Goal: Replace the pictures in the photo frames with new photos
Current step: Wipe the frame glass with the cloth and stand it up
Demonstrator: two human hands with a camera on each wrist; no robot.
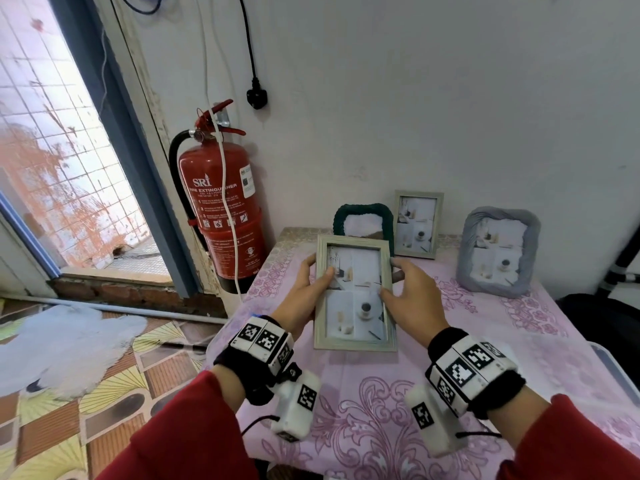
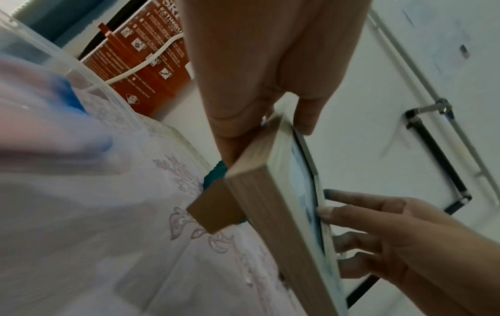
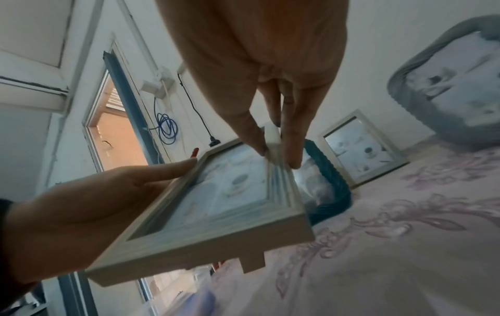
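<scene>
Pale wood shows along the rim of the photo frame [image 1: 355, 293], which both hands hold clear of the table [image 1: 485, 358], its picture facing the person. The left hand [image 1: 304, 296] grips the left side, thumb across the front glass and fingers hidden behind the frame. The right hand [image 1: 412, 299] pinches the right side between thumb and fingers; in the right wrist view the fingertips [image 3: 293, 162] clamp the rim from both faces. A cardboard stand [image 2: 216, 205] juts from the back of the frame, seen only from the wrist cameras; the rest of the back is out of sight. The left wrist view is smeared with blur on its left half, so the things there cannot be made out.

Behind the held frame stands a dark green frame [image 1: 363, 220], its lower part covered. Just beside it a second pale frame [image 1: 417, 225] stands upright near the wall, and a grey fabric-wrapped frame [image 1: 497, 251] stands further right. All show similar cup pictures, too small to read in detail. A pink patterned cloth [image 1: 381, 410] covers the table. A red fire extinguisher [image 1: 221, 202] hangs left of it, its base cut off by the table edge.
</scene>
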